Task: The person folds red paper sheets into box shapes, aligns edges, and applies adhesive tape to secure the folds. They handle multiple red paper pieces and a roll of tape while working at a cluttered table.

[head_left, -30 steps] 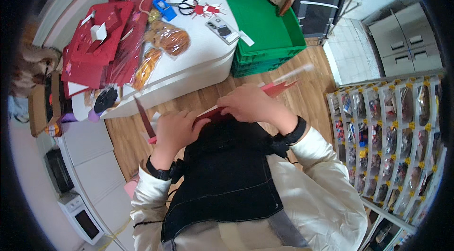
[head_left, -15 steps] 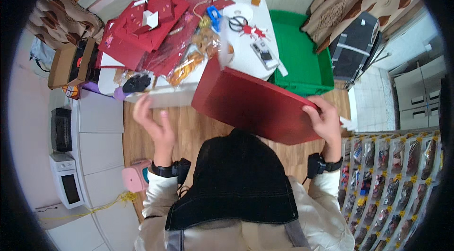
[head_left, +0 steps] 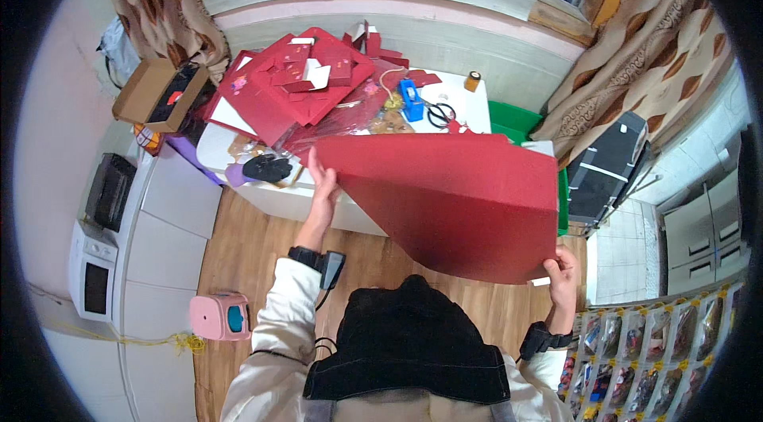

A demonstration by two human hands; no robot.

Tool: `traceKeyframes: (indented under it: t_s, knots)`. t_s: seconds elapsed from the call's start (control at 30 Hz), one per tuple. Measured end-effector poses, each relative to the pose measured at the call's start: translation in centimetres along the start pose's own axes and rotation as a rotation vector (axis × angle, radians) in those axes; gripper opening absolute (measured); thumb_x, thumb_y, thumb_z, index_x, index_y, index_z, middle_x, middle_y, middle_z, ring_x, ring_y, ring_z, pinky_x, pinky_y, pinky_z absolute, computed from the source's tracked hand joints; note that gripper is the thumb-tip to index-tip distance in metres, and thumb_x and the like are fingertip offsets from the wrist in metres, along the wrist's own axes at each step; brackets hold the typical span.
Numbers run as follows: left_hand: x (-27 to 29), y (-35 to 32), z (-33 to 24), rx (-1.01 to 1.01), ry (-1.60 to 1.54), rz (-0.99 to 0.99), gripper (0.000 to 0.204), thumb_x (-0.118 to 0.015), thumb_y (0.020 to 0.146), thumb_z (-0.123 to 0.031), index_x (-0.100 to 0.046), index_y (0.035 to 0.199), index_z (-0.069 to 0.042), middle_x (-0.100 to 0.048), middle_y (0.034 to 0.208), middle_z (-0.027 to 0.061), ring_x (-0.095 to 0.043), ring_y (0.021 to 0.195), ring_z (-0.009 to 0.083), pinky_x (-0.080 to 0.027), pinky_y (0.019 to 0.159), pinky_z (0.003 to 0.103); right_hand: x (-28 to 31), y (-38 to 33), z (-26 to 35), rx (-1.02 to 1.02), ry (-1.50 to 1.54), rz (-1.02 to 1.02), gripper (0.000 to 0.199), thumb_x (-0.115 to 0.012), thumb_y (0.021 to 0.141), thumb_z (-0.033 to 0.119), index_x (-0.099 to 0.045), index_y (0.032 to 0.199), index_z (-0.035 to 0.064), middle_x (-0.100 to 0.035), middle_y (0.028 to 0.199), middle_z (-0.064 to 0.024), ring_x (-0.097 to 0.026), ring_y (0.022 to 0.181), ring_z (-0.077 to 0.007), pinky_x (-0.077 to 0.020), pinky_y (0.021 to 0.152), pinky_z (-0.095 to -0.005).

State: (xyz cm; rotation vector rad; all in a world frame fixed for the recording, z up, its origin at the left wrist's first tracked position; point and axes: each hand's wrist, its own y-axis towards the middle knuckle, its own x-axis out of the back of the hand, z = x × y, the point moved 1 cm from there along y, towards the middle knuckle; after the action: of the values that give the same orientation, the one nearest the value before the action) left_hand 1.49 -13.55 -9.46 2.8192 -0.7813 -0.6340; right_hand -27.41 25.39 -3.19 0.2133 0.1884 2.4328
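Observation:
A large red cardboard sheet (head_left: 453, 207), folded along its right side, is held up in front of me above the near side of the table. At its left corner my left hand (head_left: 322, 190) grips the edge, fingers partly behind it. My right hand (head_left: 562, 275) pinches the lower right corner, where a bit of white shows. Beyond the sheet, more red cardboard pieces (head_left: 310, 76) lie heaped on the white table (head_left: 214, 144). A blue tape dispenser (head_left: 412, 100) and black-handled scissors (head_left: 441, 114) lie near the heap, partly hidden by the sheet.
A black glove (head_left: 269, 168) lies at the table's near left. An open brown box (head_left: 159, 92) stands left of the table, and a green bin (head_left: 513, 120) to its right. On the floor sits a pink stool (head_left: 213, 319). Racks of clear pouches (head_left: 636, 342) line the lower right.
The red sheet has been opened out wider and raised. My left hand, apart from it before, now grips its left corner; my right hand has moved lower. The view has tilted up.

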Motion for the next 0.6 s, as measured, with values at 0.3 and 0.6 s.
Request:
traceKeyframes:
  t_s: [0.3,0.6]
  knots:
    - [-6.6,-1.0,-2.4,-0.233,0.359,-0.042,0.079,-0.059,0.093,-0.032,-0.013,0.151,-0.005,-0.020,0.154,0.0153,-0.021,0.141,0.0263,-0.013,0.116,0.038,-1.6,-1.2,2.4,0.008,-0.094,-0.127,0.073,-0.078,0.080,0.036,-0.044,0.135,0.0018,-0.056,0.126,-0.0088,-0.053,0.115,-0.0178,-0.0399,0.098,-0.0356]
    - [-6.4,-4.2,-7.5,0.299,-0.368,0.417,0.101,-0.071,0.079,-0.022,-0.005,0.154,-0.006,-0.021,0.156,0.0101,-0.026,0.141,0.0234,-0.019,0.115,0.038,4.6,-1.1,3.6,0.020,0.333,-0.055,0.079,-0.084,0.070,0.025,-0.045,0.133,-0.0031,-0.057,0.127,-0.0118,-0.054,0.117,-0.0246,-0.0373,0.102,-0.0388]
